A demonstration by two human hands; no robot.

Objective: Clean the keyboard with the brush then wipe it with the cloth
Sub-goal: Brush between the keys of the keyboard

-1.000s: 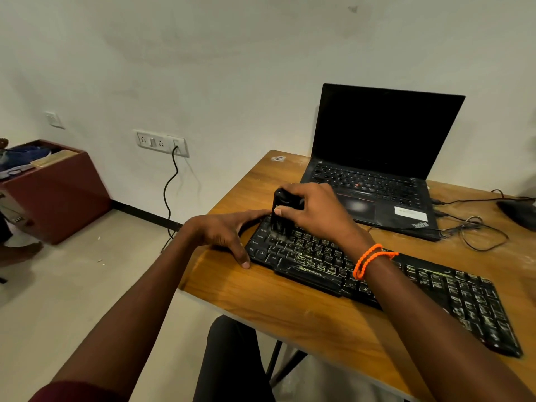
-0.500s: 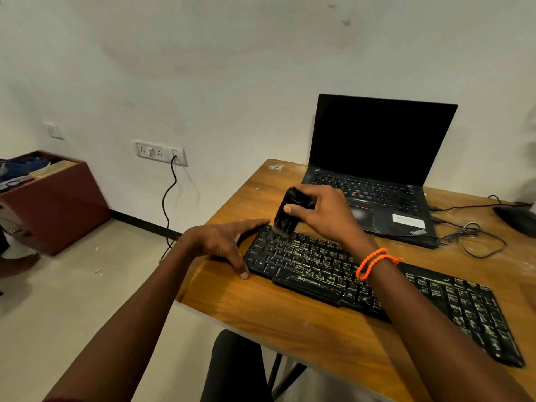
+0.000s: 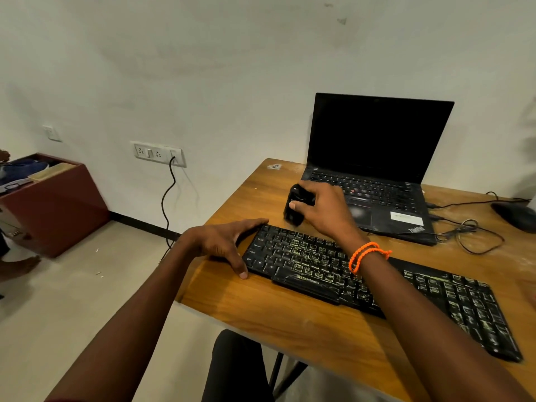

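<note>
A wooden desk [image 3: 261, 309] stands against a pale wall, an open laptop [image 3: 377, 169] with a dark screen at its far side and a black mouse [image 3: 514, 216] with loose cables to the right. On the floor to the left sits a reddish-brown box [image 3: 58, 204], below a wall socket [image 3: 159, 153] with a black cord plugged in.

A person works over the black keyboard [image 3: 377, 282], which lies slantwise across the near part of the desk. The left hand [image 3: 223, 242] rests at the keyboard's left end, fingers spread and fairly straight, thumb tip down on the wood by the near corner, apparently steadying it. The right hand [image 3: 322, 210], an orange cord bracelet [image 3: 365, 255] on its wrist, has its fingers and thumb curled round a small black brush [image 3: 295, 206], held just beyond the keyboard's far left edge, above the desk between keyboard and laptop; whether its bristles touch anything cannot be told.

The brushing step looks to be in hand, likely at the end of a stroke off the far edge. The next move would call for bringing the brush down onto the keys again and sweeping further right, where pale smears show. No cloth is in view.
</note>
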